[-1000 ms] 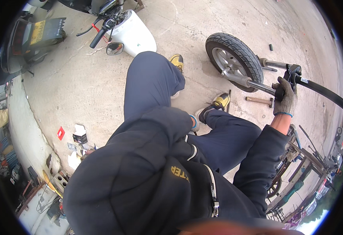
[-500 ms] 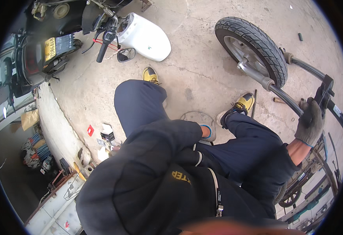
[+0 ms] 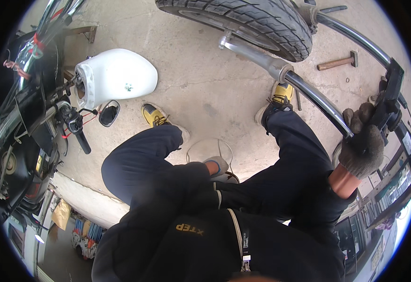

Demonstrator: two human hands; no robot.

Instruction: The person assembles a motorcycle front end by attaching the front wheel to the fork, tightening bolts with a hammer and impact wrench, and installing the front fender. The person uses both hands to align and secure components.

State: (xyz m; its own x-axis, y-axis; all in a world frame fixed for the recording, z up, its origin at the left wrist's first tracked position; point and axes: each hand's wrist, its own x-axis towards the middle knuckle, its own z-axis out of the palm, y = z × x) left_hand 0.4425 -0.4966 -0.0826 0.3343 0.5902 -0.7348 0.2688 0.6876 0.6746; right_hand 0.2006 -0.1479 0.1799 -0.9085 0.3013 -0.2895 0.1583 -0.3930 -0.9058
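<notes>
A motorcycle front fork [image 3: 316,96], with chrome tubes and a black clamp [image 3: 395,87], lies to my right. Its wheel [image 3: 266,26] has a black treaded tyre and sits at the far end between the fork legs. My right hand [image 3: 364,145], in a grey work glove, wraps round the fork near the black clamp, where the near tube ends. Low between my knees is my left hand [image 3: 220,164], also gloved. It is beside a thin wire loop [image 3: 232,152], and its fingers are mostly hidden, so I cannot see what it holds.
A hammer [image 3: 335,63] with a wooden handle lies on the concrete floor beyond the fork. At the left stand a white fender-like part [image 3: 121,75], a mirror [image 3: 109,113] and a motorcycle handlebar [image 3: 78,129]. A dark rod [image 3: 298,99] lies by my right shoe [image 3: 280,96].
The view has shifted, so the wheel shows larger and higher and the white part further left. The hammer's head has come into sight. My right hand stays on the fork.
</notes>
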